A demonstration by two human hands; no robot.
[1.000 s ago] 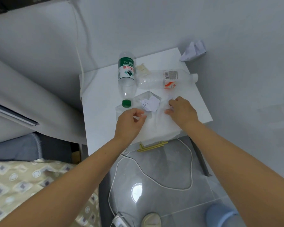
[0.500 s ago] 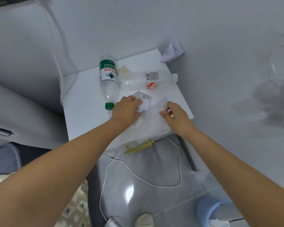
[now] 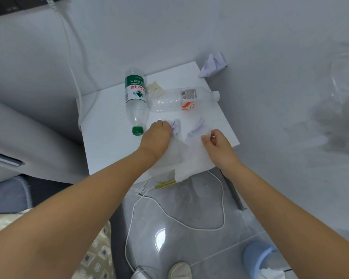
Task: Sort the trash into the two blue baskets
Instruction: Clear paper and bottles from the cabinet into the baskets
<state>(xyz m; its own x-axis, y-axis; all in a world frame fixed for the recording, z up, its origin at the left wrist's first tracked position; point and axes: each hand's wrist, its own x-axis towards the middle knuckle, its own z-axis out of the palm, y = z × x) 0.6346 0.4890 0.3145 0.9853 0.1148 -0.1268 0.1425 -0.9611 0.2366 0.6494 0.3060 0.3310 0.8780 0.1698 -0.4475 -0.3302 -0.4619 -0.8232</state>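
1. While our left hand (image 3: 156, 135) clenches a crumpled white paper wad (image 3: 175, 126) on the white bench (image 3: 109, 125), it could scatter.
2. Our right hand (image 3: 217, 144) pinches the thin white tissue sheet (image 3: 191, 156); tugging may tear it.
3. Only one blue plastic basket (image 3: 256, 256) shows, far below, so a drop may miss.

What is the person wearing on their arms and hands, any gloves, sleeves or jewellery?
Nothing that shows. Both forearms are bare up to the picture's edge, with no sleeve in view. The left hand and the right hand wear no gloves, and no watch, bracelet or ring can be seen on the wrists or fingers. No markings show either.
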